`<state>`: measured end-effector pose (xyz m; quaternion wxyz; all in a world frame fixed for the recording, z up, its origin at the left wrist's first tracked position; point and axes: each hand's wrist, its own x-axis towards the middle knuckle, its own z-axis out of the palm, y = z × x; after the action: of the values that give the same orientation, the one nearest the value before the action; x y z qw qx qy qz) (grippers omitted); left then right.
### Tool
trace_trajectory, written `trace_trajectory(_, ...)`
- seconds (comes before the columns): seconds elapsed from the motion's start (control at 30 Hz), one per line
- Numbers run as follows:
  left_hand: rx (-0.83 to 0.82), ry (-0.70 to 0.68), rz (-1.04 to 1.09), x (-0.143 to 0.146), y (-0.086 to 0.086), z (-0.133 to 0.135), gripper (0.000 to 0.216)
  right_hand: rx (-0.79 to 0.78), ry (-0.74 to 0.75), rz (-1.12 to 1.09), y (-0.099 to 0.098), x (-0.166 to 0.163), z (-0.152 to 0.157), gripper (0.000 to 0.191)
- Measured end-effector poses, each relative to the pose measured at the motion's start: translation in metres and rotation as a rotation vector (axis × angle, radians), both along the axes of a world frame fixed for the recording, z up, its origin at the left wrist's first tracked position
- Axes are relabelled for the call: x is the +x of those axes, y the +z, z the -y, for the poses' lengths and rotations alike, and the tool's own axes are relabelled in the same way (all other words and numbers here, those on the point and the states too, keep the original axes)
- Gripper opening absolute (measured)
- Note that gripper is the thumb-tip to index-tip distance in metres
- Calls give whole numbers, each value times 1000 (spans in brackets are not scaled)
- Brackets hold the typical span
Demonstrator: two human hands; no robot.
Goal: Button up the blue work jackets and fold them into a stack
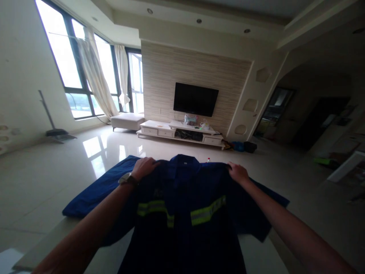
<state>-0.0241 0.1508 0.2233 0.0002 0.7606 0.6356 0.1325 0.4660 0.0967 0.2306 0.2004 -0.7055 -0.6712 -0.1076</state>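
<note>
Where blue cloth (97,194) lies on the left of the table (259,251), my left hand (145,167) is just beside it, closed on one shoulder of the shirt (182,190). The shirt is spread in front of me over the table, collar (185,161) up between my hands; I judge it light, soft and hardly fragile, apt to sag wherever unsupported. Its yellow-green strips (202,215) (probably stiffer than the fabric) cross the chest. My right hand (238,173) pinches the other shoulder; both shoulders seem the best hold, spreading the front evenly.
</note>
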Motion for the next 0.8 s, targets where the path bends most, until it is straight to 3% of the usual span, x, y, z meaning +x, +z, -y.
trace_trajectory(0.07, 34, 24, 8, 9, -8, -50, 58, 30, -10, -27, 0, -12, -57, 34)
trace_trajectory(0.13, 110, 81, 65, 20, -31, -79, 57, 50, -25, -42, -17, -28, -93, 40)
trace_trajectory(0.23, 137, 151, 163, 37, -95, -66, 66, 12, 0, -64, -79, -57, -92, 44)
trace_trajectory(0.3, 29, 105, 193, 45, -146, -24, 66, -91, 56, -80, -134, -71, -55, 46)
trace_trajectory(0.37, -135, 97, 228, 49, -193, 35, 66, -232, 106, -113, -188, -75, 3, 45)
trace_trajectory(0.43, -239, 144, 279, 47, -226, 100, 64, -374, 116, -135, -227, -70, 67, 45)
trace_trajectory(0.5, -286, 223, 342, 45, -243, 162, 61, -445, 97, -131, -247, -59, 128, 42)
trace_trajectory(0.57, -291, 289, 406, 46, -247, 219, 58, -439, 67, -114, -250, -49, 182, 40)
trace_trajectory(0.63, -281, 329, 458, 51, -242, 274, 56, -384, 50, -91, -241, -43, 236, 37)
trace_trajectory(0.7, -292, 345, 489, 58, -231, 333, 58, -331, 56, -66, -227, -41, 298, 36)
trace_trajectory(0.8, -319, 262, 477, 60, -208, 431, 60, -285, 47, -76, -206, -30, 413, 34)
